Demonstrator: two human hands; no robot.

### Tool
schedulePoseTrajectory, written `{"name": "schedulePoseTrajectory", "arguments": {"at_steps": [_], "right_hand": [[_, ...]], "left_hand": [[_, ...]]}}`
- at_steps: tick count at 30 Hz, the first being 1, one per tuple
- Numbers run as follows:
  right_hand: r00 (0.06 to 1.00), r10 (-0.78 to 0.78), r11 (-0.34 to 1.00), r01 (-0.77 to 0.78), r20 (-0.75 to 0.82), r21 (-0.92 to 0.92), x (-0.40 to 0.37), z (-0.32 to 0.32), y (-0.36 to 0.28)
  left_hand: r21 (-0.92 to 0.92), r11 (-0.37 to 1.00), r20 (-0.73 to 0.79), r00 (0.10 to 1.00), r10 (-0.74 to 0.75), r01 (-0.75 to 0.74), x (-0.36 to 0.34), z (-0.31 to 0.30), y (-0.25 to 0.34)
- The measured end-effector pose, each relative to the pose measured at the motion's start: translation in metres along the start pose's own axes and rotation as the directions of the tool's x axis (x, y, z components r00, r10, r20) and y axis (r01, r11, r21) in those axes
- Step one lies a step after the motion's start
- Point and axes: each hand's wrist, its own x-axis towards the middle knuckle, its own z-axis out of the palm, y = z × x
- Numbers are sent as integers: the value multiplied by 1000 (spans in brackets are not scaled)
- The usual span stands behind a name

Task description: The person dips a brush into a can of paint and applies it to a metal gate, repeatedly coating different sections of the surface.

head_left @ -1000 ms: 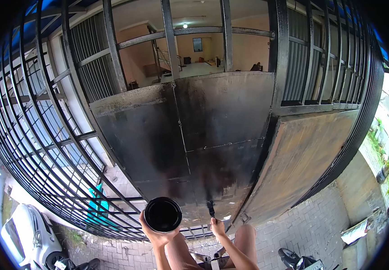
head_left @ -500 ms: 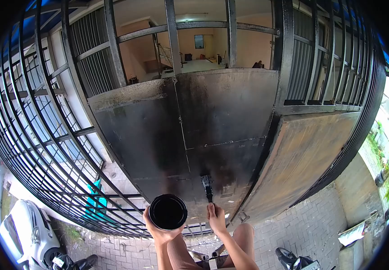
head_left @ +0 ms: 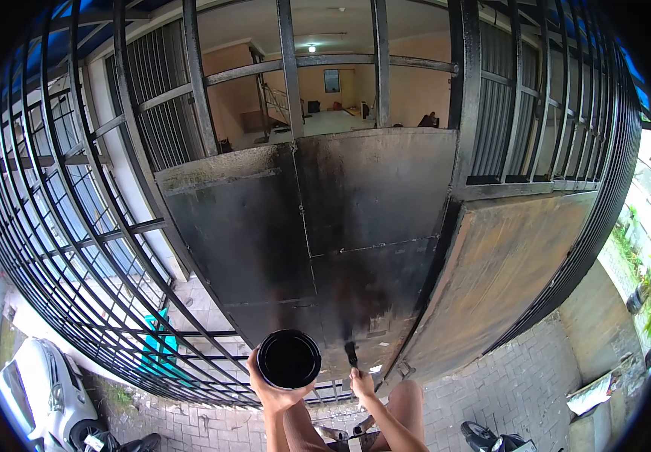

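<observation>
A round can of black paint (head_left: 288,360) sits in my left hand (head_left: 267,393), whose fingers curl around its side and base. My right hand (head_left: 362,384) grips the handle of a paintbrush (head_left: 352,354). The brush points up against the lower part of the metal gate panel (head_left: 374,196); its dark bristles blend with the paint, so exact contact is hard to make out. Black paint covers much of the panel unevenly, while bare brownish patches show low down near the brush.
To the right is a brown, unpainted-looking panel (head_left: 502,260). Black bars (head_left: 126,226) curve along the left. A white car (head_left: 43,392) and a motorcycle (head_left: 491,437) stand on the paving (head_left: 446,414). A teal object (head_left: 161,346) lies behind the bars.
The brush and my right hand have moved down the panel. The paint can has shifted slightly right and down, still in my left hand. The view has tilted a little upward.
</observation>
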Motion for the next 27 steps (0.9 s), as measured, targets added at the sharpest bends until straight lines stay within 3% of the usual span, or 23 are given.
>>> {"name": "schedulePoseTrajectory", "arguments": {"at_steps": [4,7,11,14,16,18,20,22,24,25,27], "right_hand": [[992,-65,991,52,105,123,-37,10,-108],[970,-217,926,168,113,339,-59,11,-133],[941,-326,937,309,91,159,-65,4,-121],[980,-24,996,6,198,87,-52,-18,-91],[966,-144,985,161,216,-62,-61,-45,-102],[938,-188,935,262,290,-240,-80,-79,-151],[847,-372,783,506,380,-360,-92,-109,-194],[765,-464,633,639,446,-438,-141,-130,-282],[588,-587,313,798,556,-514,-158,-148,-322],[485,-619,133,839,617,-527,-165,-153,-336],[448,-557,-40,827,700,-561,-181,-151,-358]], "left_hand": [[11,1000,-15,1000,0,0,0,-3,-4],[8,1000,-49,999,15,-14,0,-6,-6],[32,999,-41,999,19,-18,-1,-6,-10],[22,999,-30,999,30,-29,-6,-5,-11],[15,999,-33,998,51,-50,-3,-5,-14],[79,995,-12,997,70,-69,-4,-6,-14],[132,986,18,995,95,-97,-2,-4,-12],[144,982,15,993,117,-118,-2,-1,-9],[172,971,46,986,159,-164,-1,0,-7],[195,963,69,982,174,-184,2,0,0],[257,923,127,957,261,-286,4,1,2]]}}
